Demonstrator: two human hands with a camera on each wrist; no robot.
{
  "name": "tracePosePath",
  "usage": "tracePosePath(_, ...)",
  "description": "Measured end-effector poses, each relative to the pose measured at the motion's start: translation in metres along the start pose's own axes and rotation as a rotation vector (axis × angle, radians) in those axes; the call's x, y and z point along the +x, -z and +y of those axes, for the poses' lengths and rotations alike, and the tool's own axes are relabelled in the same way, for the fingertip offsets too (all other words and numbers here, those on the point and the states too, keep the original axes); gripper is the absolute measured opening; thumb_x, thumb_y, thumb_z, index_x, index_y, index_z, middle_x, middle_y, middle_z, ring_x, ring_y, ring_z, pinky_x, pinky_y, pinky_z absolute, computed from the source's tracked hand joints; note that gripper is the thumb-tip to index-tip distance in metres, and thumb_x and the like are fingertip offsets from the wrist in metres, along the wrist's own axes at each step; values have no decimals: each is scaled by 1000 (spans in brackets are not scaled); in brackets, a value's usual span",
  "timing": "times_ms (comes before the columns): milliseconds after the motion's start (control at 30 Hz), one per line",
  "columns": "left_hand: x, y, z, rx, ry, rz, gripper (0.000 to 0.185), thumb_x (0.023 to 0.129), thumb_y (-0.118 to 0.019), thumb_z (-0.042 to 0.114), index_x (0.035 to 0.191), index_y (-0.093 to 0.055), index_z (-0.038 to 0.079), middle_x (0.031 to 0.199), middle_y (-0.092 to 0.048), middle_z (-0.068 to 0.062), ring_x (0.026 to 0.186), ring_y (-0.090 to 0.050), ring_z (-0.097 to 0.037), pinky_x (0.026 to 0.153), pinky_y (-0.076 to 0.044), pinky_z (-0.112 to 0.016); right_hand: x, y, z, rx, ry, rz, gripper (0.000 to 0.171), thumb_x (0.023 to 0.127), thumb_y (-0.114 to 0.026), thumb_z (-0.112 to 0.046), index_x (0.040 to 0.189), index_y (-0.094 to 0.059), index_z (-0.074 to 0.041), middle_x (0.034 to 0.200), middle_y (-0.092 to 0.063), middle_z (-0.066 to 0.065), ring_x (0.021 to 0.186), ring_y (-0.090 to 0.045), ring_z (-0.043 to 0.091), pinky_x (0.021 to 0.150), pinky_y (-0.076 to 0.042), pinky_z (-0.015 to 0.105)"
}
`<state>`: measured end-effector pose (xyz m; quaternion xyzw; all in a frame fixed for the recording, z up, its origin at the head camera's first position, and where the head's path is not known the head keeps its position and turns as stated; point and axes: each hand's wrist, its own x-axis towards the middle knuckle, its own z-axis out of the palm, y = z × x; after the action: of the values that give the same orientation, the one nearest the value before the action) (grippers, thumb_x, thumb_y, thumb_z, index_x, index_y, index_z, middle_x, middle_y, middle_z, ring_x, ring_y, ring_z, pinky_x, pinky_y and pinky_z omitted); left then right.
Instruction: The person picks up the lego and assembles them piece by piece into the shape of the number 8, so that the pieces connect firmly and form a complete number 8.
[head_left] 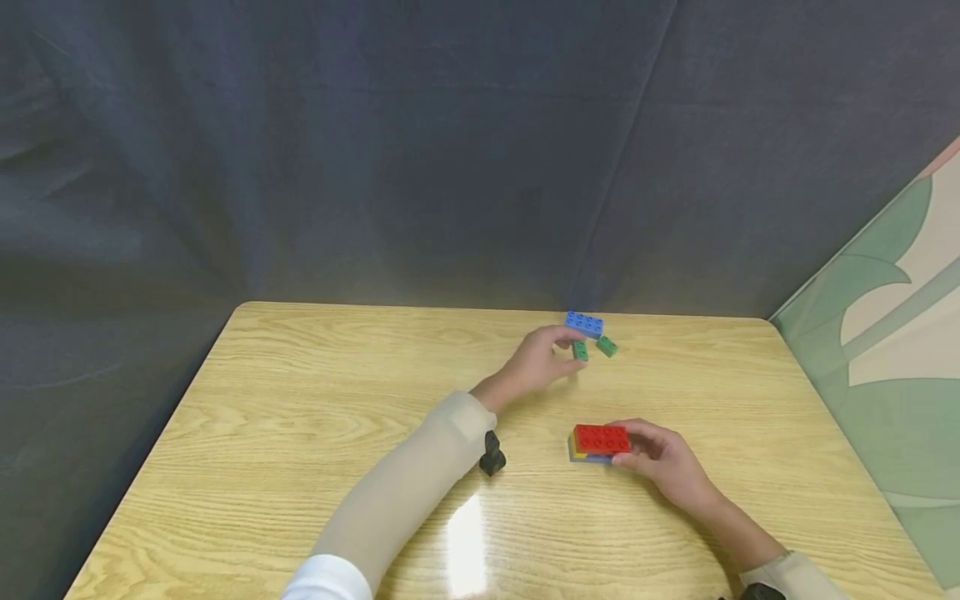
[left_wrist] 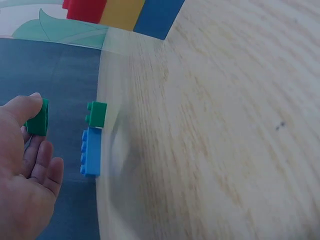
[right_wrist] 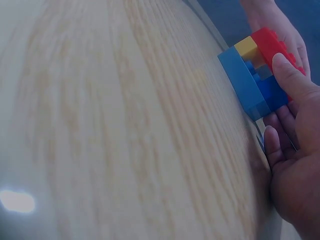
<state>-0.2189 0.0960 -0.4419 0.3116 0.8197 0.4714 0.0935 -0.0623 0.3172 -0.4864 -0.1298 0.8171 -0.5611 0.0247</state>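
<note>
My left hand [head_left: 537, 360] pinches a small green toy brick [left_wrist: 37, 120] between thumb and fingers, above the far part of the table. Just beyond it lie a second small green brick [head_left: 607, 347] and a longer blue brick [head_left: 584, 323]. Nearer to me, my right hand [head_left: 670, 468] grips the right end of a brick stack [head_left: 602, 438] with thumb and fingers. Red tops the stack, and the right wrist view shows a yellow brick [right_wrist: 246, 48] and a blue brick [right_wrist: 272, 94] side by side beneath it, over a blue base brick [right_wrist: 242, 84].
The wooden table [head_left: 300, 417] ends at a dark cloth wall [head_left: 420, 167] behind the loose bricks. A panel with green leaf shapes [head_left: 892, 367] stands along the right side. Light reflects off the tabletop near the front.
</note>
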Motion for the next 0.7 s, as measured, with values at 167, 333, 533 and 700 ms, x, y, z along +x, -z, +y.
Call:
tracePosePath(167,-3,0,5,-12,-64,7,38,94,-76,17,129,-68,8,122,-67,-3,114,-61,-26,92,-51,-27,0,0,1,-7,-22,7,39,90,-74,-1,127,-64,4,115,-70,-8,89,-67,12,76,-56,23)
tracePosePath(333,-9,-1,15,-4,-114,-1,36,93,-77,17,127,-69,12,120,-66,1,110,-60,-22,85,-48,-18,0,-1,0,-11,-26,10,39,91,-74,-2,127,-64,4,116,-70,-8,89,-67,12,76,-56,23)
tracePosePath(533,-17,-3,25,8,-173,-5,35,94,-76,18,128,-69,14,120,-66,4,105,-58,-17,86,-51,-22,0,-1,1,-10,-18,11,38,91,-74,-1,127,-64,5,116,-70,-9,88,-67,12,75,-56,23)
tracePosePath(700,-29,-2,34,5,-179,-6,38,94,-76,19,130,-68,12,121,-63,1,105,-57,-17,89,-53,-28,0,0,1,-1,-18,1,39,91,-73,1,128,-63,5,116,-69,-11,90,-67,9,76,-57,24)
